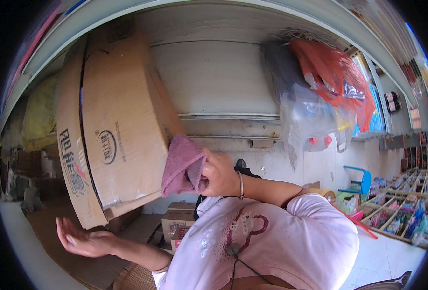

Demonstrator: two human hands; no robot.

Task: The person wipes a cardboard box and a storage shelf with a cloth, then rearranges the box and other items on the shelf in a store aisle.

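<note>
A large brown cardboard box (122, 111) with dark printing sits tilted on a shelf in front of me, its near edge overhanging. My right hand (219, 175) grips a folded purple cloth (182, 164) by the box's lower right corner. The cloth appears to lie against the box there. Below the box's near left corner is my left hand (86, 239), palm up with its fingers apart and nothing in it. I cannot tell whether it touches the box.
A grey metal shelf (214, 77) extends right of the box. Red plastic bags (334, 72) and clear plastic bags (305, 116) hang over its edge. Another carton (177, 220) stands below. A blue stool (361, 179) and racks of packaged goods (402, 203) are at the right.
</note>
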